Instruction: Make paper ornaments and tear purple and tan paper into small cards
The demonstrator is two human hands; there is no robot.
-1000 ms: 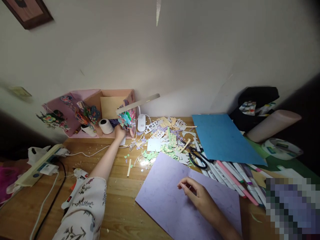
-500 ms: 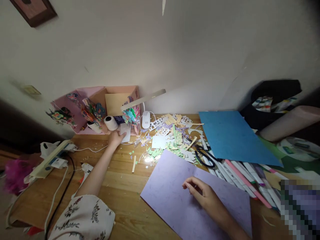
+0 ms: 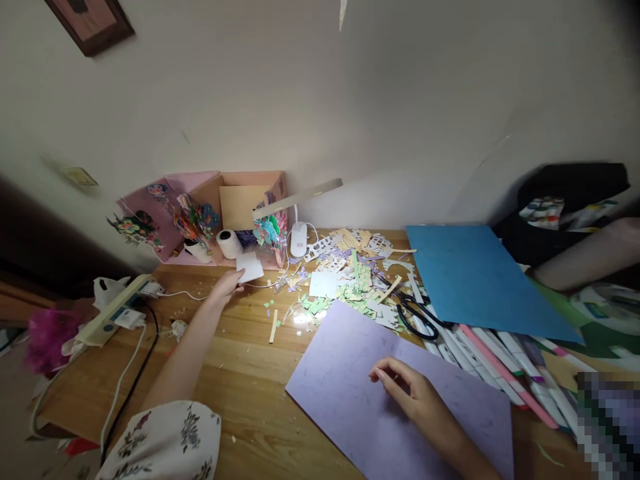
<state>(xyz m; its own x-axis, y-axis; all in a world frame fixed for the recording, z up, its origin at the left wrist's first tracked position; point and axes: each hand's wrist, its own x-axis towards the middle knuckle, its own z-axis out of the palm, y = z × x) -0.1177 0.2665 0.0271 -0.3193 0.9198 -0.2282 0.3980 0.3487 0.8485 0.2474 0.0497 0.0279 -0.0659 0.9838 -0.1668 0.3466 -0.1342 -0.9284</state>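
My left hand (image 3: 227, 288) reaches across the desk toward the pink box and is closed on a small white paper square (image 3: 250, 267), pinched at its lower left edge. My right hand (image 3: 413, 393) hovers over or rests on a large purple sheet (image 3: 335, 373); contact is unclear. Its fingers are loosely curled, with a gap between thumb and index finger and nothing visible between them. Just behind the left hand, a white thread spool (image 3: 230, 244) lies in the open pink box (image 3: 253, 179), among colourful paper cut-outs (image 3: 270, 230).
A white desk lamp (image 3: 299, 240) stands behind a heap of paper scraps (image 3: 355, 267). Black-handled scissors (image 3: 417, 320) lie beside several markers (image 3: 493, 367) and a blue sheet (image 3: 480, 280). At the left are a power strip (image 3: 107, 317) and trailing cables (image 3: 131, 377).
My left hand has drawn the white paper square slightly out from the box, toward me, and tilted it. My right hand has stayed over the purple sheet. The view has shifted slightly.
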